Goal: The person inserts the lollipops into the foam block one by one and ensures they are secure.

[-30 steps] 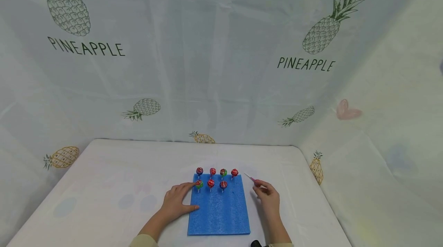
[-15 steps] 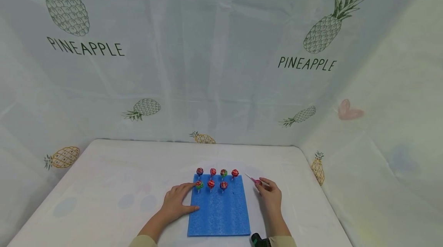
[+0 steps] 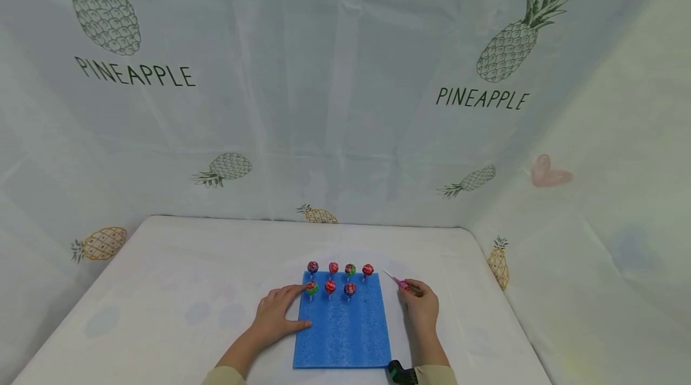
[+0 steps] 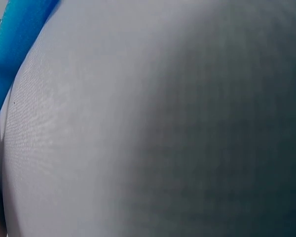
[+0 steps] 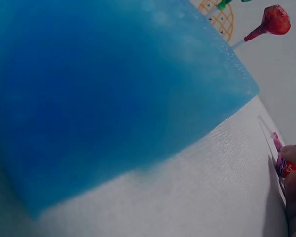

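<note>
A blue foam board (image 3: pixel 341 340) lies on the table with several wrapped lollipops standing upright in it, in two rows near its far end. My left hand (image 3: pixel 274 314) rests at the board's left edge, thumb and fingers spread apart. Its index fingertip is right at the red-and-green lollipop (image 3: pixel 311 288) of the nearer row. To the right of the board, my right hand (image 3: pixel 424 308) pinches another lollipop (image 3: pixel 401 283) by its wrapped head. Its white stick points away and to the left. In the right wrist view, thumb and finger hold this red-and-purple lollipop (image 5: pixel 289 168).
The board stands on a white cloth-covered table (image 3: pixel 178 289), with pineapple-print curtain (image 3: pixel 324 103) behind and at the sides. A black device (image 3: pixel 402 373) sits at the right wrist. The red lollipop (image 3: pixel 367 270) at the far right corner is closest to the right hand.
My right hand has shifted slightly to the right with the lollipop, and its fingers have moved a little on the head. The left hand stays in place at the board's edge.
</note>
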Action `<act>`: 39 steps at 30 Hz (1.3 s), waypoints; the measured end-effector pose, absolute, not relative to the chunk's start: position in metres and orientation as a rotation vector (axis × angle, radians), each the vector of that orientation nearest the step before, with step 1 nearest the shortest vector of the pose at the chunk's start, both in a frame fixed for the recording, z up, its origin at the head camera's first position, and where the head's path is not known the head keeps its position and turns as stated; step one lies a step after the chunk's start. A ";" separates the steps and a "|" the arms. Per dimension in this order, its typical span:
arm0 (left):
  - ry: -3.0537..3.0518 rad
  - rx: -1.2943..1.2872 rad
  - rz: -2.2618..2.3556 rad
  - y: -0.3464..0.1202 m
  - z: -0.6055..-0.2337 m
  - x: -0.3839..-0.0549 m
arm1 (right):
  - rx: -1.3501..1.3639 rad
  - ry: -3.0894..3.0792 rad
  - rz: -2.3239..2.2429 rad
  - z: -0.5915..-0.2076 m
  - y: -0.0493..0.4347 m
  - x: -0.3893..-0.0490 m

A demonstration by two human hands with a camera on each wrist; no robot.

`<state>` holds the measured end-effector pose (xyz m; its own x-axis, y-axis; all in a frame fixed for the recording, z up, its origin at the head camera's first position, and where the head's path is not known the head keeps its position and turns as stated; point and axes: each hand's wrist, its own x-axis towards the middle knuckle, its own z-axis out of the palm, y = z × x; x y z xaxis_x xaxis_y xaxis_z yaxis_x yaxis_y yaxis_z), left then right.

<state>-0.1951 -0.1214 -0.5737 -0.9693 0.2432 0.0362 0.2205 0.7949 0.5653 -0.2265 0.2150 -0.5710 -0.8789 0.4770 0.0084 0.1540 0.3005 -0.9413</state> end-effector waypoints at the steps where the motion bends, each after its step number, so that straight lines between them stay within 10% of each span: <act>1: 2.944 0.384 0.916 -0.121 -0.574 -0.195 | -0.574 -2.283 1.593 -0.571 0.215 -0.226; 39: 2.962 0.389 0.903 -0.120 -0.571 -0.194 | -0.616 -2.077 1.945 -0.568 0.232 -0.210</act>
<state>-0.1937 -0.1197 -0.5713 -0.9687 0.2424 0.0527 0.2306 0.8016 0.5516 -0.2101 0.2320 -0.5677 -0.8854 0.4500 -0.1161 0.1453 0.0308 -0.9889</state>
